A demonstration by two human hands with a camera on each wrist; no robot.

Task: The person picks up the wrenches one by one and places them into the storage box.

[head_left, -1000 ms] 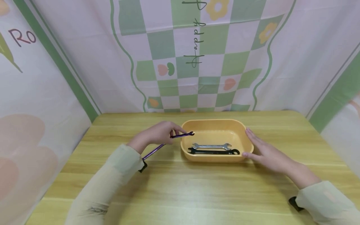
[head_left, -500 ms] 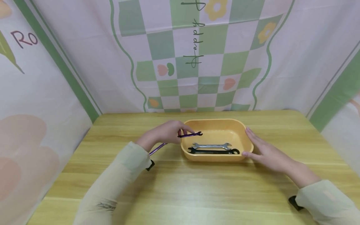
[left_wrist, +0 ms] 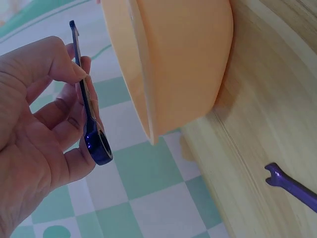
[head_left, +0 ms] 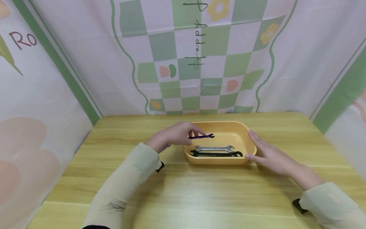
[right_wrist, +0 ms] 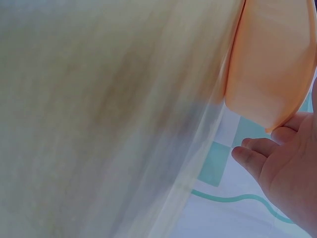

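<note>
My left hand pinches a shiny purple combination wrench between thumb and fingers, over the left end of a yellow-orange plastic bin. Its open-jaw end points right across the bin; in the left wrist view its ring end shows near the little finger. Inside the bin lie a silver open-end wrench and, in front of it, a black combination wrench. With straight fingers, my right hand rests against the bin's right end, thumb at the front corner.
A second purple wrench lies on the wooden table left of the bin, mostly hidden by the left forearm in the head view. A patterned cloth hangs behind the table's back edge, with more cloth at both sides.
My left hand has moved right, carrying the purple wrench from the bin's left rim to over its inside. The right hand and the bin have stayed in place.
</note>
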